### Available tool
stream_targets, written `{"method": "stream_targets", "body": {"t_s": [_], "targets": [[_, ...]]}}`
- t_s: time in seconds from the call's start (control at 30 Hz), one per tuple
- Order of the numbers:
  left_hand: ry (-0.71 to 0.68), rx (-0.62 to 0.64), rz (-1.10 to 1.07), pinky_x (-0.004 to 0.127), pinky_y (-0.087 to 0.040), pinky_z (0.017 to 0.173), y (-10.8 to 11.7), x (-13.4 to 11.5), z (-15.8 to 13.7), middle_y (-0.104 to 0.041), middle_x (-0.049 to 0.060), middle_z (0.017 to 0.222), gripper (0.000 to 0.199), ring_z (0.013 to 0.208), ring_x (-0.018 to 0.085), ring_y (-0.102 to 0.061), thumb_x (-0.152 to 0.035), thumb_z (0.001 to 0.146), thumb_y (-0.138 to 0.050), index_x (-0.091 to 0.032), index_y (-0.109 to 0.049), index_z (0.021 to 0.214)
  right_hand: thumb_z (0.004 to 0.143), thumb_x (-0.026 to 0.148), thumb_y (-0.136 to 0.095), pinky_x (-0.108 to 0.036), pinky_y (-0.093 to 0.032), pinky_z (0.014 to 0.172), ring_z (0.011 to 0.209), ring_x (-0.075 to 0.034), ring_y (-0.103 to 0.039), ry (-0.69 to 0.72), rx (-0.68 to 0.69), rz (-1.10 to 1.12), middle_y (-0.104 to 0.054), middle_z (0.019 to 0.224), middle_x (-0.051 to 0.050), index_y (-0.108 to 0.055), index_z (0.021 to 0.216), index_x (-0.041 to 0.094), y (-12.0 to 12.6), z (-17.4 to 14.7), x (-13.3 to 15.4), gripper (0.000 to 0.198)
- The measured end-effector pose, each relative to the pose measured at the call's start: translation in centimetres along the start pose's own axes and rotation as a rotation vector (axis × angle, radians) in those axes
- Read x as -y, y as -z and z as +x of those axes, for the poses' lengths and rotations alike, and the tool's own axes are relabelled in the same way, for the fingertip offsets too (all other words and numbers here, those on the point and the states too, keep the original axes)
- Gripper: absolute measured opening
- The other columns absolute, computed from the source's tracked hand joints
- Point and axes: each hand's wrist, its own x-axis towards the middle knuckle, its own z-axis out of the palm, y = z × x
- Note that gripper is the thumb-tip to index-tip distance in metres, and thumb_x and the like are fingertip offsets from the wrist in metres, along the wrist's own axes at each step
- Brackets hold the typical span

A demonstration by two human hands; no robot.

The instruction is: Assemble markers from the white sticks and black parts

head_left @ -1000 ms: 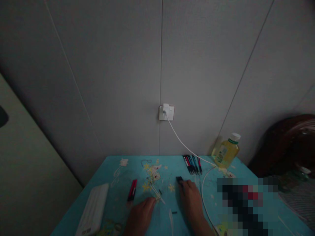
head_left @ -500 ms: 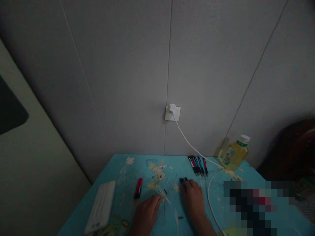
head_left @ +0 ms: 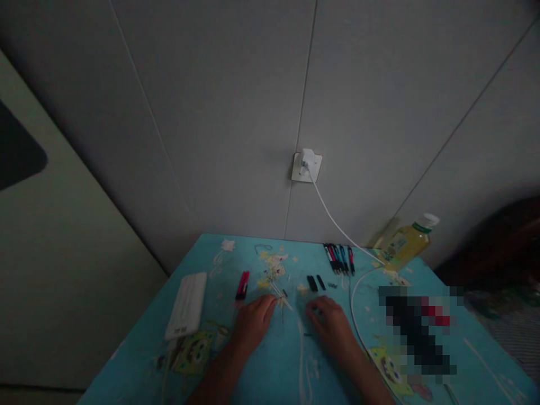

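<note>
My left hand (head_left: 255, 319) rests on the blue patterned tablecloth, thumb and fingers pressed together. What it pinches, if anything, is too small to make out. By its fingertips lie thin white sticks (head_left: 279, 293) and a short dark piece (head_left: 284, 292). My right hand (head_left: 331, 323) hovers with fingers loosely bent and apart, holding nothing visible. Just beyond it are black pieces (head_left: 312, 283), with tiny dark bits (head_left: 332, 285) beside them. Pink-and-black pen parts (head_left: 242, 284) lie beyond my left hand. Another small dark piece (head_left: 307, 335) is between the hands.
Several pens (head_left: 340, 260) lie in a row near the wall. A yellow drink bottle (head_left: 407, 247) stands at the back right. A white cable (head_left: 353, 292) runs from the wall socket (head_left: 306, 167) across the table. A white power bank (head_left: 187, 305) lies left; a pixelated dark patch covers the right.
My right hand has drawn back from the black pieces, which now lie uncovered on the table. My left hand stays beside the white sticks. The camera view has shifted, showing more of the table.
</note>
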Motion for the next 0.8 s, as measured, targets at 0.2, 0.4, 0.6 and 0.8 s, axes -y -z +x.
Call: {"method": "stream_targets", "body": {"t_s": [0.2,0.4,0.6,0.8], "targets": [[0.037,0.041,-0.029,0.027,-0.053,0.079,0.2,-0.2,-0.1,-0.073,0.003,0.095,0.026,0.085,0.017,-0.07,-0.031,0.104,-0.039,-0.023,-0.064,0.106,0.086,0.023,-0.063,-0.029,-0.046,0.082,0.09,-0.021,-0.065,-0.056,0.193,0.005,-0.068,0.096,-0.004,-0.071,0.09,0.026,0.0,-3.8,0.4,0.009],[0.042,0.048,-0.022,0.028,-0.052,0.078,0.3,-0.3,0.1,-0.073,0.003,0.098,0.026,0.087,0.018,-0.07,-0.03,0.104,-0.038,-0.024,-0.063,0.109,0.092,0.022,-0.052,-0.027,-0.045,0.08,0.085,-0.02,-0.064,-0.083,0.124,-0.059,-0.068,0.089,-0.006,-0.068,0.086,0.021,-1.5,-1.2,1.1,0.017],[0.035,0.049,-0.006,0.026,-0.051,0.073,0.5,-0.5,0.2,-0.073,0.002,0.09,0.025,0.081,0.017,-0.07,-0.028,0.103,-0.04,-0.024,-0.064,0.102,0.094,0.022,-0.05,-0.027,-0.043,0.08,0.087,-0.021,-0.064,-0.094,-0.029,-0.106,-0.07,0.088,-0.007,-0.069,0.09,0.019,-3.6,4.3,2.4,0.019],[0.035,0.047,0.006,0.027,-0.052,0.075,0.1,-0.2,0.0,-0.074,0.002,0.094,0.025,0.083,0.017,-0.071,-0.029,0.104,-0.04,-0.024,-0.064,0.108,0.097,0.027,-0.05,-0.03,-0.04,0.088,0.094,-0.022,-0.061,-0.094,-0.166,-0.246,-0.07,0.098,-0.01,-0.07,0.1,0.018,-3.7,4.5,0.5,0.022]]}}
